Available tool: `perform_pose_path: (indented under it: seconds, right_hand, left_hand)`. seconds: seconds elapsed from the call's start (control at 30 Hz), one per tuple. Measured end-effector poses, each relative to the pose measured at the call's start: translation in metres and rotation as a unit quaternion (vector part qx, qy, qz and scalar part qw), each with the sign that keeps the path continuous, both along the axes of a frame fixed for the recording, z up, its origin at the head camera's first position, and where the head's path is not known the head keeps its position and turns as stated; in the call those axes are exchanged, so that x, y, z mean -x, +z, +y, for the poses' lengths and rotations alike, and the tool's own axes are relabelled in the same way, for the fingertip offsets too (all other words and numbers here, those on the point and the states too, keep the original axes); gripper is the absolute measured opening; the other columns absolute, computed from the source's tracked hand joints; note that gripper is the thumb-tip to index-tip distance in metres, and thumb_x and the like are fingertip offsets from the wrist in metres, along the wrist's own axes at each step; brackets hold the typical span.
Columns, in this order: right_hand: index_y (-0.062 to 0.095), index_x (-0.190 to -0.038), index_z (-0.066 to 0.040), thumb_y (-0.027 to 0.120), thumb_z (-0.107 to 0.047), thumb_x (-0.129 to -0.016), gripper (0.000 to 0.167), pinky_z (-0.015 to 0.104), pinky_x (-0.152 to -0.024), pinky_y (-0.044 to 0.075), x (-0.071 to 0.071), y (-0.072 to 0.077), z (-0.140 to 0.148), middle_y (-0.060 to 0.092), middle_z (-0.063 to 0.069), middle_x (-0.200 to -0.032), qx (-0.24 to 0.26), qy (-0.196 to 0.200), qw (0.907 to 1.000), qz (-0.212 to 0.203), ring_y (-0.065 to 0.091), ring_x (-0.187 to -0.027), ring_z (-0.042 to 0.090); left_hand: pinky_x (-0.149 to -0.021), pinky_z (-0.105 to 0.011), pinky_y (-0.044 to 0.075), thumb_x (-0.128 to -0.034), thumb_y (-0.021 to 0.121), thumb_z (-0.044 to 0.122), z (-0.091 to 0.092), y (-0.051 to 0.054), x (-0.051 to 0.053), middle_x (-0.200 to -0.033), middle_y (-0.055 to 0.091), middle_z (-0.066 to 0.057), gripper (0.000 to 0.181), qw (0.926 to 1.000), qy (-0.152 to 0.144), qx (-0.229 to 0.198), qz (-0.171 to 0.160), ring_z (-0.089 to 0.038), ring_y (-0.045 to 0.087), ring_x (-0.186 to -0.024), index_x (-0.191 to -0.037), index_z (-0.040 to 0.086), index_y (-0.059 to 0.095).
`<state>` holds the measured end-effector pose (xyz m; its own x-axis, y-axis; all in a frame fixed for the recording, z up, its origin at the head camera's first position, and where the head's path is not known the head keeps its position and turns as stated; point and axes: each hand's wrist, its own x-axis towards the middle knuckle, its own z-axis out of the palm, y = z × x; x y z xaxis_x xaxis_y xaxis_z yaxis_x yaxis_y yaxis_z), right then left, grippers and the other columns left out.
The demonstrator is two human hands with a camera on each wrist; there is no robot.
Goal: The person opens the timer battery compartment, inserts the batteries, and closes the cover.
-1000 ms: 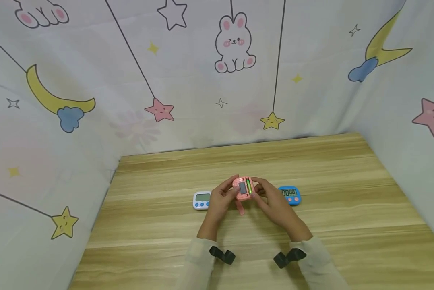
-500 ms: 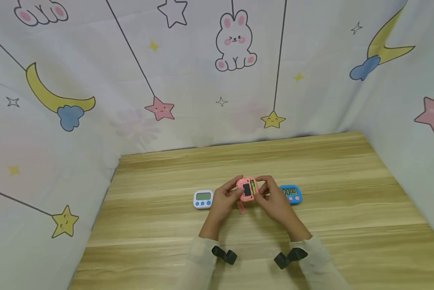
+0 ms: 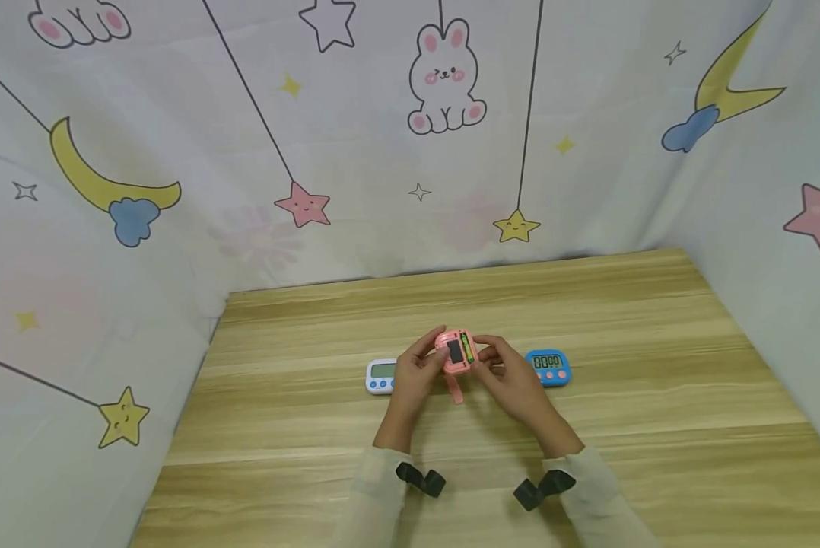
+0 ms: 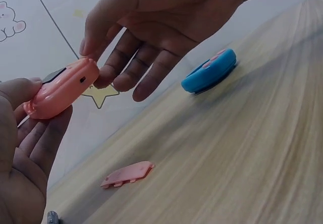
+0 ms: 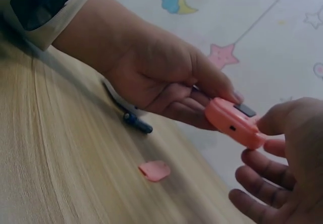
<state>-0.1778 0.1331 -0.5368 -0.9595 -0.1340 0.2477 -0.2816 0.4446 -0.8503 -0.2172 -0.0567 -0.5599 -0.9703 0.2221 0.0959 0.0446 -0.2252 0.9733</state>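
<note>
My left hand [image 3: 415, 373] grips a pink digital timer [image 3: 452, 352], its back turned up and its battery compartment uncovered. The left thumb lies on the back, with fingers beneath. A green battery [image 3: 468, 348] sits in the slot along the right side. My right hand [image 3: 516, 380] pinches the timer's right edge between thumb and forefinger; its other fingers hang loosely below in the right wrist view. Under the hands, the pink battery cover [image 4: 127, 173] lies loose on the table. The timer's front faces away and is hidden.
A white timer [image 3: 381, 371] lies by my left hand, partly covered by it. The blue timer [image 3: 554, 367] rests right of my right hand. A small dark rod-like thing [image 5: 137, 123] lies on the wooden table [image 3: 300, 441]. Printed cloth [image 3: 355, 152] stands behind.
Both hands have shifted slightly left and away with the pink timer since half a second ago. The right thumb has slid off the battery's near end toward the timer's edge. The cover stays put.
</note>
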Motion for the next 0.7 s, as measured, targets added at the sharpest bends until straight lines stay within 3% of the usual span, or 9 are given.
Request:
perform_pose_path:
  seconds: [0.23, 0.47, 0.7]
  right_hand:
    - [0.055, -0.133, -0.007, 0.062, -0.022, -0.097, 0.039, 0.038, -0.087, 0.054, 0.0, -0.006, -0.002, 0.063, 0.0, -0.102, -0.054, 0.039, 0.9978, 0.001, 0.061, -0.097, 0.016]
    - [0.056, -0.134, -0.011, 0.067, -0.028, -0.094, 0.045, 0.044, -0.095, 0.049, -0.004, -0.013, -0.005, 0.061, 0.004, -0.119, -0.103, 0.088, 0.9906, -0.017, 0.058, -0.112, 0.021]
    - [0.058, -0.132, -0.015, 0.071, -0.028, -0.091, 0.046, 0.047, -0.1, 0.045, -0.001, -0.021, -0.009, 0.059, 0.004, -0.126, -0.124, 0.099, 0.9868, 0.033, 0.053, -0.12, 0.023]
  left_hand:
    - [-0.082, -0.025, 0.055, -0.0953, 0.063, 0.007, -0.001, -0.002, 0.001, -0.134, 0.055, -0.019, 0.045, 0.9977, 0.054, -0.036, 0.017, -0.017, 0.066, -0.103, -0.139, 0.0, 0.052]
    - [-0.084, -0.029, 0.055, -0.0947, 0.066, 0.016, 0.0, -0.005, 0.0, -0.133, 0.057, -0.016, 0.047, 0.9971, 0.049, -0.05, 0.03, -0.021, 0.065, -0.106, -0.139, 0.004, 0.053]
    - [-0.084, -0.029, 0.055, -0.095, 0.065, 0.015, 0.0, -0.004, 0.0, -0.132, 0.057, -0.017, 0.047, 0.9968, 0.049, -0.056, 0.029, -0.022, 0.065, -0.107, -0.139, 0.002, 0.053]
